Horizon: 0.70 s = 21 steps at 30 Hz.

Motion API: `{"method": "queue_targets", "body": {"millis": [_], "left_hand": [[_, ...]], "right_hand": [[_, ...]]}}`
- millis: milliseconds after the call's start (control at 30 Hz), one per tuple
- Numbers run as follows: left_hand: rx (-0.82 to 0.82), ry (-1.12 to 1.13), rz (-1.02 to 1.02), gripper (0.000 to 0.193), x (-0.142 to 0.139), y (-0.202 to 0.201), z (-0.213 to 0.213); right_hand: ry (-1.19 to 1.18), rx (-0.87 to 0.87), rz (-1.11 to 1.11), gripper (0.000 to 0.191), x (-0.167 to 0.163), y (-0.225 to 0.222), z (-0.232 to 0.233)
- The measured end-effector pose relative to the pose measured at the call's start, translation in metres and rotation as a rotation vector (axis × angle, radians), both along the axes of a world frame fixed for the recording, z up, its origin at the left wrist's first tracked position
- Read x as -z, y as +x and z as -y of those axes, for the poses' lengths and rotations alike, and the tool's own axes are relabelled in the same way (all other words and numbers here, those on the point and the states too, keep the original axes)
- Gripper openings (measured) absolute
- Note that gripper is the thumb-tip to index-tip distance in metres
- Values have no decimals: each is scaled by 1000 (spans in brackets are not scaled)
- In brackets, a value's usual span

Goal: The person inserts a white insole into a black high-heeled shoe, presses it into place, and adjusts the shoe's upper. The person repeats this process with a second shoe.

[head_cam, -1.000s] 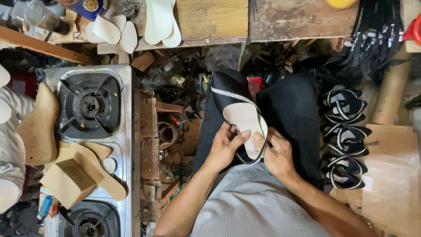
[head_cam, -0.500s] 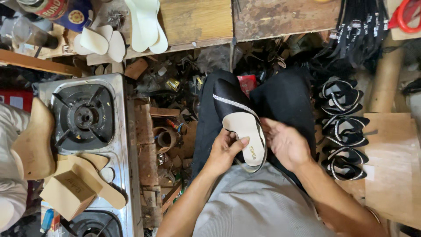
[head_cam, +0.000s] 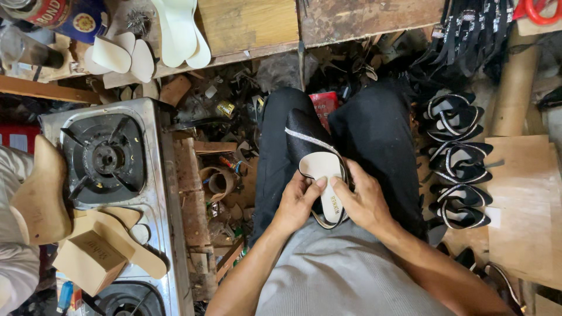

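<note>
While both hands are parked on the lap, a black sandal [head_cam: 319, 169] with a cream insole is pinched between them, resting on the dark trouser legs. Its long axis runs away from the body, tilted a bit: the black upper with the sparkly trim line points up and away from the fingers, and the heel end sits back toward the belly, tucked under the palms.

The left hand [head_cam: 295, 202] is wrapped on the sandal's left edge, thumb laid across the insole. The right hand [head_cam: 366, 202] is cupped over the right edge, fingers [head_cam: 342, 178] pressed down on the insole near its middle. So both sets of fingers are closed on the sandal, neither released. Thumb tips nearly meet on the cream surface, so neither hand can really be called nearer; the grip is shared evenly.

Out past the right hand, a column of finished black sandals [head_cam: 456, 161] with the same trim is lined up on the floor, near but not touching. Beyond the fingertips, cream insole blanks [head_cam: 178, 29] are stacked on the bench [head_cam: 252, 23]. Well off to the left of the left hand, a gas stove [head_cam: 105, 158] can be seen, with a wooden shoe last [head_cam: 41, 193] leaned against it and a tan wedge sole [head_cam: 105, 251] laid on its edge. Someone else's light sleeve [head_cam: 12, 257] is just visible at that far side.
</note>
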<state>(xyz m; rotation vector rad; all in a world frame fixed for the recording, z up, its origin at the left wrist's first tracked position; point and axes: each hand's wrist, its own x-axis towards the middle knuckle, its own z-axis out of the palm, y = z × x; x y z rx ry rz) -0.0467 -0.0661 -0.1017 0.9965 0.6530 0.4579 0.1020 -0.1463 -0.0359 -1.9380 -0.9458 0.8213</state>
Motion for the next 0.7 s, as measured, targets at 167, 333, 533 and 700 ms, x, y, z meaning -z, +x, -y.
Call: {"method": "queue_targets", "body": {"millis": [167, 333, 533, 700], "left_hand": [[-8, -7, 33, 38, -3, 2, 3], [-9, -22, -11, 35, -4, 4, 3], [-55, -31, -97, 32, -7, 10, 3], [-62, 12, -140, 33, -11, 11, 2]], "right_hand": [[-102, 96, 34, 49, 6, -5, -3], [-90, 125, 24, 44, 10, -6, 1], [-78, 132, -75, 36, 13, -4, 4], [-114, 200, -187, 29, 17, -2, 1]]}}
